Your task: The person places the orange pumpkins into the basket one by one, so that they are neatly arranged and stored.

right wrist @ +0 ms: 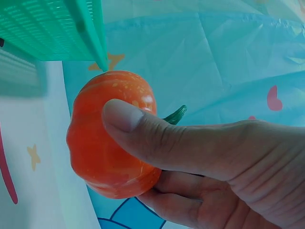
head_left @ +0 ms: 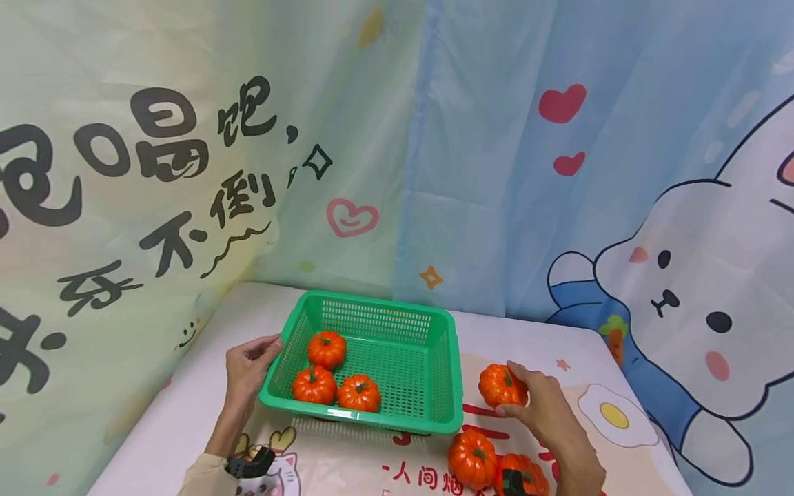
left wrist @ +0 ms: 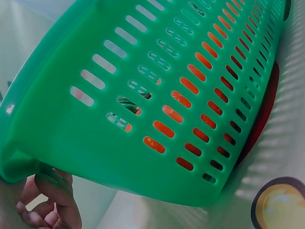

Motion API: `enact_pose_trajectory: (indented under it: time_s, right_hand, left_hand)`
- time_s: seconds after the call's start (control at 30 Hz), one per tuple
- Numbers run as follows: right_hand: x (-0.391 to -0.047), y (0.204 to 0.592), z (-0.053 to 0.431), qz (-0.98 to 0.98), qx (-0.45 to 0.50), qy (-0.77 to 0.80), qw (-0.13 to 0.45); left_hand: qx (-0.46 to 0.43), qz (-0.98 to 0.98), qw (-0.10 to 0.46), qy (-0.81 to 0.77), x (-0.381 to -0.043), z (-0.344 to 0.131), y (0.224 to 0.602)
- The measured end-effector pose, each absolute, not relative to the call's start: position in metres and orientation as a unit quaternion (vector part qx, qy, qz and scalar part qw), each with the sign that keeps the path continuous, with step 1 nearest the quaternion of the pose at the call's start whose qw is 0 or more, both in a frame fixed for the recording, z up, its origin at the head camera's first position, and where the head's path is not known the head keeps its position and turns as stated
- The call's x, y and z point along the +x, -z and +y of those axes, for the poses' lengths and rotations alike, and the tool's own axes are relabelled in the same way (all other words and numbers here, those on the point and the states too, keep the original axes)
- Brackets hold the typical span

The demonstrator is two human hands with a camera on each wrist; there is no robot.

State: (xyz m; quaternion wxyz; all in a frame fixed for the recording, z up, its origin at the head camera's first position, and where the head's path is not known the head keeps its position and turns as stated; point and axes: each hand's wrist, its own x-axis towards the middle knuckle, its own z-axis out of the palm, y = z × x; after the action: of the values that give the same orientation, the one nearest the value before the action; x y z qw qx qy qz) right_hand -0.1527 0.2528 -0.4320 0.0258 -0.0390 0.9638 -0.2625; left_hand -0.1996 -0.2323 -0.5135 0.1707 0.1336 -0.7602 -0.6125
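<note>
Cartoon-printed curtains (head_left: 372, 103) back a pale worktop (head_left: 267, 306). The right hand (head_left: 546, 403) grips a glossy orange ribbed pumpkin (head_left: 496, 386). Left of that grip is a green perforated plastic basket (head_left: 397, 365) containing three similar pumpkins (head_left: 327, 349), its left rim held by the left hand (head_left: 248, 362); two others (head_left: 471, 459) lie nearer the person.

Orange pumpkin (head_left: 498, 386) beside green basket (head_left: 403, 368)
</note>
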Motion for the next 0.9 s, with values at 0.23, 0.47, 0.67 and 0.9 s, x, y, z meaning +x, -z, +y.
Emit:
enact_pose_trajectory:
  time_s: [0.23,0.47,0.67,0.9]
  right_hand:
    - [-0.151,0.430,0.253,0.965,-0.041,0.258,0.021]
    - [-0.149,0.425,0.251,0.964,-0.047,0.260,0.018]
    - [-0.148,0.422,0.246,0.964,-0.055,0.261,0.018]
    - [-0.147,0.417,0.242,0.963,-0.068,0.261,0.006]
  left_hand:
    - [0.135,-0.766,0.172,0.605,-0.200,-0.231,0.515]
    - [0.135,-0.758,0.171,0.614,-0.200,-0.231,0.515]
    - [0.133,-0.758,0.172,0.615,-0.199,-0.231,0.515]
    - [0.133,-0.757,0.173,0.616,-0.200,-0.231,0.516]
